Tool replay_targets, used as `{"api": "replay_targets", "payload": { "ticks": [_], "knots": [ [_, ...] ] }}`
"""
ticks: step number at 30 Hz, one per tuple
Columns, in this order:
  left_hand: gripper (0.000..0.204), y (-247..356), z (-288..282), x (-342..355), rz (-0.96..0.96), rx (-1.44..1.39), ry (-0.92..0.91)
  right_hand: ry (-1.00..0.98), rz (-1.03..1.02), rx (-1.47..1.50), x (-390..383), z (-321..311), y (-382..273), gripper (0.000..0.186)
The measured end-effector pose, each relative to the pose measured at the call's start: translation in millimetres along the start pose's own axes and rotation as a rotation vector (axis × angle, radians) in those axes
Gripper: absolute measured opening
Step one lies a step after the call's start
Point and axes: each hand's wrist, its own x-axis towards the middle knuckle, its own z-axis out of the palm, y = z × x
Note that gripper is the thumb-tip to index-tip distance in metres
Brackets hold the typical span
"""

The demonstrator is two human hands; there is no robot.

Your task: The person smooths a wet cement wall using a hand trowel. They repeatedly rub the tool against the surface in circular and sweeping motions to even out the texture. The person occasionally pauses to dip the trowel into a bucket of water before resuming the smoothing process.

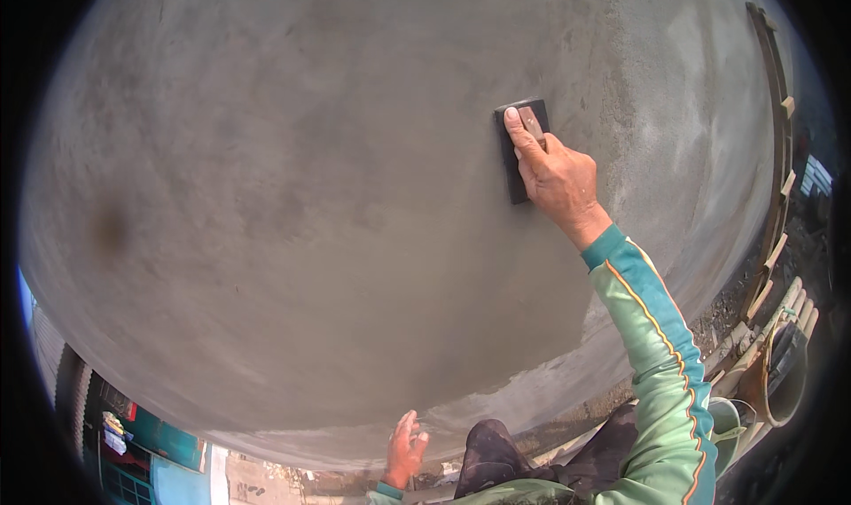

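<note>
A broad grey plastered wall [310,195] fills most of the head view. Against it, right of centre, is a black rectangular plastering float [514,179] with a brownish handle. My right hand [562,182] is wrapped round that handle, thumb pointing up along it, and partly covers the float. My right arm stretches up from the lower right in a green and teal sleeve. Low down near the wall's bottom edge, my left hand [405,450] is raised with its fingers extended and nothing in it.
A wooden ladder-like frame [777,151] runs along the right edge. Several poles and buckets [785,376] stand at the lower right, near my right elbow. My knees [493,456] are close below the wall. A teal and blue structure [177,478] lies at the lower left.
</note>
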Motion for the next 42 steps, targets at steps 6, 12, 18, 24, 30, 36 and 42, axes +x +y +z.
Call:
{"api": "replay_targets", "payload": {
  "ticks": [6,12,18,24,30,36,42],
  "knots": [
    [0.072,139.6,-87.9,86.1,0.638,0.356,0.333,0.118,0.159,-0.116,92.9,-5.1,64.3,0.044],
    [0.07,208.9,-167.8,132.9,1.06,0.623,0.548,-0.067,0.167,-0.036,69.4,-9.1,16.7,0.051],
    [0.064,301.7,-253.8,197.6,1.278,1.174,0.694,0.026,0.004,0.066,90.7,-4.9,-8.5,0.045],
    [0.064,351.5,-321.5,213.1,1.333,1.446,0.785,0.028,0.078,-0.044,99.4,-7.0,12.1,0.045],
    [0.064,360.6,-352.6,237.9,1.257,1.474,0.872,-0.047,0.062,-0.063,61.6,-7.7,30.7,0.05],
    [0.07,348.7,-363.2,267.5,1.255,1.37,0.915,0.048,0.048,-0.024,92.3,-7.5,25.2,0.049],
    [0.077,339.8,-359.5,284.0,1.317,1.23,0.967,-0.033,0.076,-0.071,74.4,-11.1,31.2,0.049]
  ]
}}
